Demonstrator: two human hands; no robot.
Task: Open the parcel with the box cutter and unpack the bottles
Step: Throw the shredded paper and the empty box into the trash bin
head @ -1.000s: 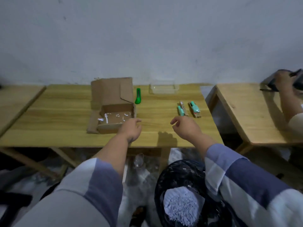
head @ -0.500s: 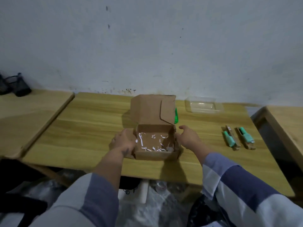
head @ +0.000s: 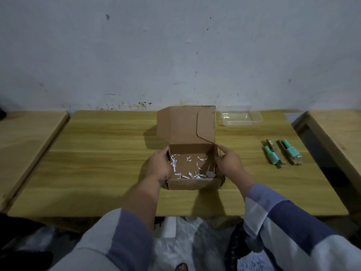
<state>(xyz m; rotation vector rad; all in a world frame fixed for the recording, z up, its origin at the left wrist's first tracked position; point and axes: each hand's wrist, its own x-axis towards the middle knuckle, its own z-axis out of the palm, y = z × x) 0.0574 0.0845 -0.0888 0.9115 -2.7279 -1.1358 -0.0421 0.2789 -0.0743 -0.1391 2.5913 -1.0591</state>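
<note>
Both hands now on the emptied parcel

Moments ago apart over the surface, the left hand (head: 159,165) and right hand (head: 229,163) now grip the cardboard parcel (head: 190,153) between them; only paper shreds (head: 187,169) remain inside. Two green-capped bottles (head: 281,154) lie right of the right hand, suggesting unpacking is finished. No writing is legible.

hands (head: 159,166) moved from table edge onto parcel (head: 192,169) sides
</note>
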